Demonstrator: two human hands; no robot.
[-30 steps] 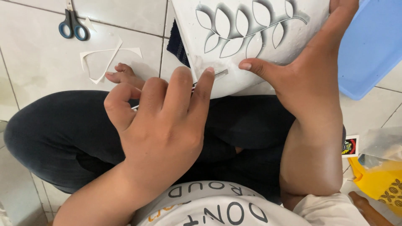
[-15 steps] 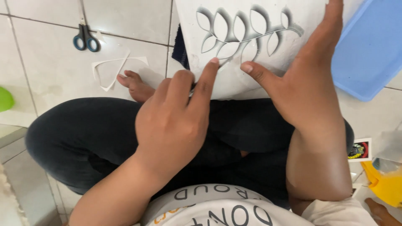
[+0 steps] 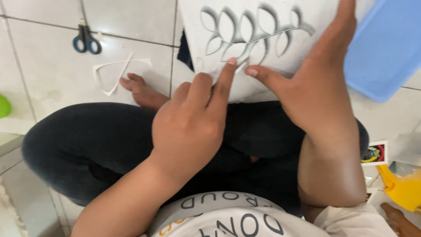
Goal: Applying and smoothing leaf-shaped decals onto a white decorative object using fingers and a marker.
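A white sheet [image 3: 219, 87] with leaf-shaped cut-outs rests on my crossed legs in dark trousers. My left hand [image 3: 193, 127] lies at its lower edge with the fingers curled. The index finger is stretched onto the sheet just below the cut-outs. A thin grey tool tip shows beside that fingertip, and the rest of the tool is hidden under the hand. My right hand [image 3: 315, 87] presses flat on the sheet's right side and holds it down. Its thumb almost touches my left index fingertip.
Blue-handled scissors [image 3: 87, 41] and a white paper offcut [image 3: 118, 72] lie on the tiled floor at upper left, near my bare foot [image 3: 140, 90]. A blue tray [image 3: 386, 48] sits at upper right. A yellow object [image 3: 401, 188] and a small card [image 3: 374, 153] are at lower right.
My left hand slid up the sheet, its index finger now straight beside the right thumb. The thin tool, plain a second ago, is mostly hidden. The view shifted slightly.
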